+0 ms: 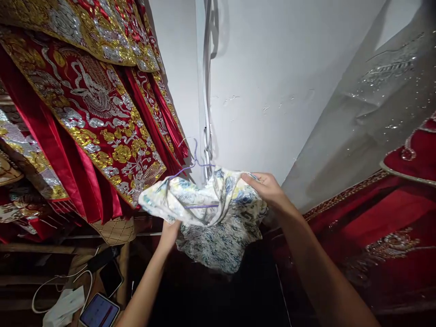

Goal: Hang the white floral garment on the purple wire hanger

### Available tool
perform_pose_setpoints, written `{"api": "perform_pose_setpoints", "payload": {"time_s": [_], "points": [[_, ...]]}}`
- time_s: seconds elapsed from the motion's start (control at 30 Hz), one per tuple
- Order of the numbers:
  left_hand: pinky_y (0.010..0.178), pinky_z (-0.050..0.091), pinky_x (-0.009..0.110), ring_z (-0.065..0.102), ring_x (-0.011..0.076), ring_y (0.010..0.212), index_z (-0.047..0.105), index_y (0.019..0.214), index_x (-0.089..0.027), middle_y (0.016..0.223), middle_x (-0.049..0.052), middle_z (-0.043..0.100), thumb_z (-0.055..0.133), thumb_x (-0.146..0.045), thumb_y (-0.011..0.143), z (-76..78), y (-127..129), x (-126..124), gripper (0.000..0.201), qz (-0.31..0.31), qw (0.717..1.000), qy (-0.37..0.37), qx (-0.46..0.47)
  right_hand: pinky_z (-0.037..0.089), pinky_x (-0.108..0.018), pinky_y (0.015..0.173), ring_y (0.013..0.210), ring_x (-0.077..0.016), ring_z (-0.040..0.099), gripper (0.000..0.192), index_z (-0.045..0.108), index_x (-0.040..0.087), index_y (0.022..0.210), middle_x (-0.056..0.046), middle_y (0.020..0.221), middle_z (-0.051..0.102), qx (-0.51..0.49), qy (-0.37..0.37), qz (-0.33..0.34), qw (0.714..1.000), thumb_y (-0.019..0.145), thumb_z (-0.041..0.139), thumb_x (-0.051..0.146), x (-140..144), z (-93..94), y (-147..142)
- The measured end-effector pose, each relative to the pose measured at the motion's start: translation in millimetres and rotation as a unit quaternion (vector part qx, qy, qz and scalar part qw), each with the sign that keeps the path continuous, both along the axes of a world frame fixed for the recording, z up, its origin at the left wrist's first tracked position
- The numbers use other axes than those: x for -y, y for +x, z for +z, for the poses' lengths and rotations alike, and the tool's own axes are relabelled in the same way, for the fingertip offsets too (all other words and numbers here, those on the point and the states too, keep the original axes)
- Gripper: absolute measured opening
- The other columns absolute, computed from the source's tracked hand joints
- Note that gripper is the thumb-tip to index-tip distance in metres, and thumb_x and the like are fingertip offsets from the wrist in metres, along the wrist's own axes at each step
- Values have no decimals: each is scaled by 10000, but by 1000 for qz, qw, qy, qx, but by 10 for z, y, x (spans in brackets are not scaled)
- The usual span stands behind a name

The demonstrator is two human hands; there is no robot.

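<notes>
Left hand (169, 235): raised from below, forearm bare, fingers closed in a grasp (fingertips hidden). Right hand (267, 187): arm extended up from lower right, fingers curled, pinching.

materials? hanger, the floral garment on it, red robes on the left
Hanger: thin purple wire, probably coated metal; slim bent hook. Floral garment: light, soft woven cloth, matte, crumples freely in the left hand and right hand. Red robes: glossy satin-like fabric with gold and silver metallic embroidery that glints.
</notes>
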State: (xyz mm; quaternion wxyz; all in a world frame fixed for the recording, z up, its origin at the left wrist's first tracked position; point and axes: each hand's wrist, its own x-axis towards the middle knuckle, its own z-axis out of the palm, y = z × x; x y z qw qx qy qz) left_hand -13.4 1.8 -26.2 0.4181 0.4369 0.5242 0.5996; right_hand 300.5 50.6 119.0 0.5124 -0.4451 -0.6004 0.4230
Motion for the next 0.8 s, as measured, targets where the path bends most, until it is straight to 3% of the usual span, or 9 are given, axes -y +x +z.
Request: {"api": "perform_pose_setpoints", "payload": {"time_s": [0.07, 0.2, 0.27, 0.33, 0.47, 0.67, 0.8], "points": [[1050, 451, 433, 591, 310, 1225, 679, 1087, -188, 1186, 105, 707, 743, -464, 732, 20, 12, 29, 455, 10, 1000, -5, 22, 486, -269, 493, 545, -170, 614, 346, 725, 192, 739, -17, 677, 695, -42, -9, -46, 998, 725, 781, 533, 22, -52, 166], [950, 517, 372, 665, 280, 1091, 670, 1150, -196, 1148, 88, 724, 717, -468, 782, 384, -13, -27, 460, -47, 997, 48, 23, 527, -288, 475, 508, -179, 630, 287, 739, 217, 780, -20, 661, 712, -119, -38, -152, 980, 679, 833, 470, -16, 53, 533], [940, 521, 349, 670, 262, 1082, 654, 1179, -222, 1151, 71, 721, 708, -455, 799, 551, 11, -54, 449, -86, 994, 71, 17, 525, -287, 463, 503, -185, 635, 273, 728, 215, 756, -28, 656, 718, -146, -35, -163, 975, 675, 839, 451, -85, 146, 591], [957, 514, 344, 661, 259, 1108, 658, 1163, -231, 1173, 66, 713, 714, -445, 799, 617, 60, -59, 426, -88, 993, 77, 10, 524, -290, 467, 519, -196, 649, 288, 720, 203, 752, -37, 657, 722, -164, -34, -126, 978, 665, 844, 449, -179, 216, 540], [992, 496, 378, 650, 287, 1133, 701, 1075, -200, 1154, 84, 722, 747, -459, 762, 444, 142, -14, 409, -32, 999, 39, -4, 534, -306, 484, 550, -221, 674, 352, 729, 188, 806, -51, 675, 730, -150, -47, -39, 987, 643, 848, 477, -302, 202, 360], [1013, 485, 407, 632, 311, 1179, 712, 1098, -183, 1203, 114, 709, 730, -535, 752, 14, 200, 80, 494, -13, 998, -21, 56, 534, -290, 473, 518, -190, 652, 323, 733, 196, 779, -44, 687, 732, -127, -82, -55, 987, 675, 834, 485, -167, 58, 309], [1018, 484, 401, 620, 306, 1205, 699, 1135, -187, 1210, 123, 706, 720, -552, 759, 36, 263, 76, 525, 23, 995, -25, 91, 518, -271, 460, 491, -165, 622, 295, 730, 196, 763, -28, 644, 708, -140, -30, -89, 986, 686, 834, 461, -128, 206, 346]]}}
